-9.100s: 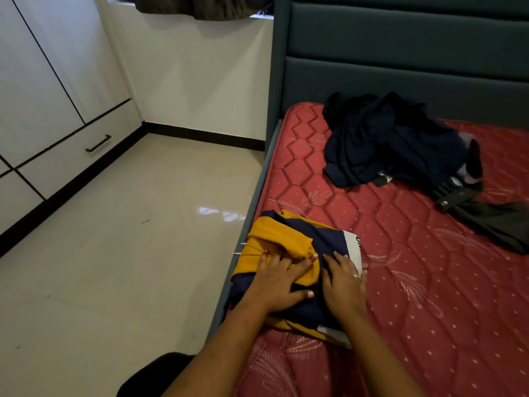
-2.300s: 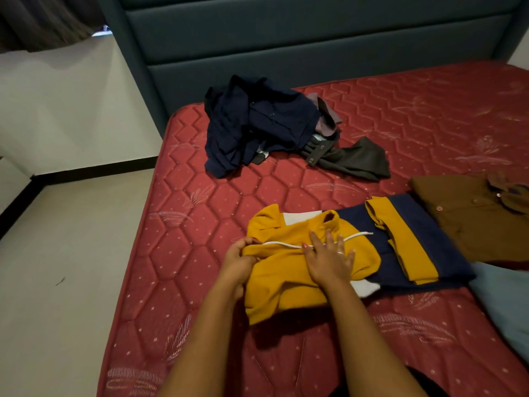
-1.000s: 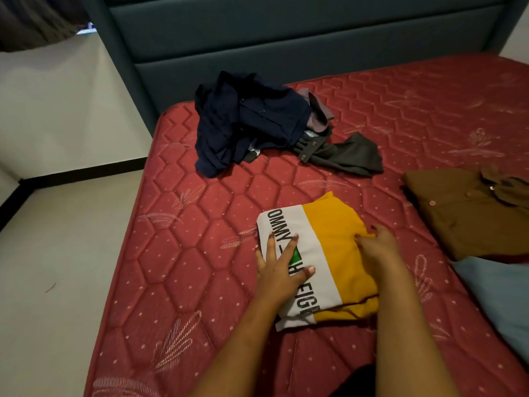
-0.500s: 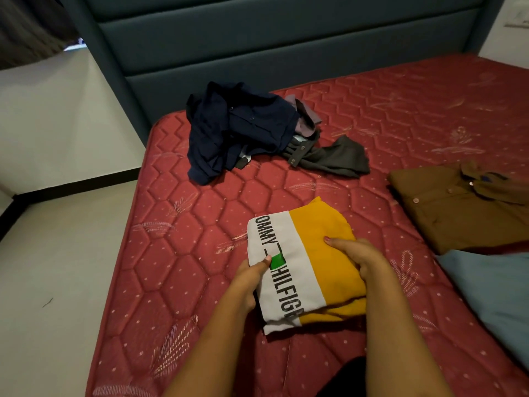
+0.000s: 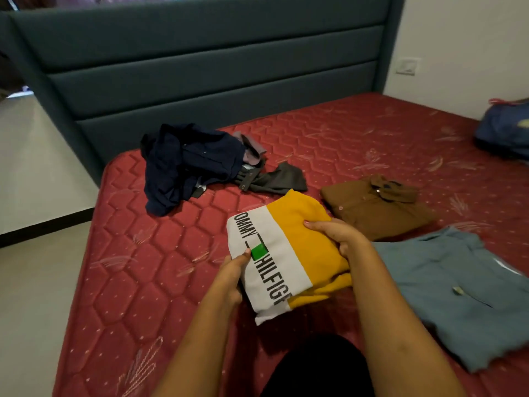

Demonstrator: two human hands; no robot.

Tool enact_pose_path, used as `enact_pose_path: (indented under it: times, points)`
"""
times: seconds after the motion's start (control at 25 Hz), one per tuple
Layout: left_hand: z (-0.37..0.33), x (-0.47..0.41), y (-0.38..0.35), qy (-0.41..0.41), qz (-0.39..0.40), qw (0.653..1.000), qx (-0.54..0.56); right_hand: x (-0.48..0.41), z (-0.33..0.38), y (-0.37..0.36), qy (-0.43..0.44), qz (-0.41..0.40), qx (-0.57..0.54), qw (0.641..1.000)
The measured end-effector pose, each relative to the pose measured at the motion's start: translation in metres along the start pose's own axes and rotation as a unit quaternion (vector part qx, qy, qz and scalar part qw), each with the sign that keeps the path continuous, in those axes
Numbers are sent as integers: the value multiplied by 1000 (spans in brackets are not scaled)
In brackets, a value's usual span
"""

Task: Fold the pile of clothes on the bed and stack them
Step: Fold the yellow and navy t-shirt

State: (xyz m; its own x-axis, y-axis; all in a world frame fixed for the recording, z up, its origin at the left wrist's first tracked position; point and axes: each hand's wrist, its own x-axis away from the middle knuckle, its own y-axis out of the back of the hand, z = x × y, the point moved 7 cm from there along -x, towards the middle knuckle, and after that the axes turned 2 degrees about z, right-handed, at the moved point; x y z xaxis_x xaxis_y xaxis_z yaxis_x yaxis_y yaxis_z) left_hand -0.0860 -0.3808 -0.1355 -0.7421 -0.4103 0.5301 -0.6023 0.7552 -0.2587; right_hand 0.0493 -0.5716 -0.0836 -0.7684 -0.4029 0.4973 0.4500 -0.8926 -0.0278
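A folded yellow and white hoodie with black lettering is held just above the red mattress. My left hand grips its white left edge. My right hand grips its yellow right side. An unfolded pile of dark navy clothes with a grey garment lies near the headboard. To the right lie a folded brown shirt and a folded light blue shirt, side by side.
The padded dark green headboard stands behind the mattress. A blue bag rests at the far right edge. The tiled floor lies to the left of the bed. A dark knee shows at the bottom.
The hoodie went from half folded to a compact bundle. Both hands moved from pressing it flat to gripping its sides, and it has lifted slightly and shifted right toward the folded shirts.
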Motion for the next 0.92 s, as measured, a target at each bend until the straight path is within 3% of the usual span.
enact_pose_path:
  times: [0.24,0.48,0.8,0.92]
  points:
    - [45,28,-131,52,129,990,-29,67,15,132,45,-72,32,996]
    - [155,150,-240,172,220,941,-189,177,-63,280,-22,-166,103,980]
    - [264,247,-320,183,327,886,-273,263,-162,410,-132,-332,201,912]
    - [301,258,-331,182,360,831,-383,274,-188,431,-198,-390,245,865]
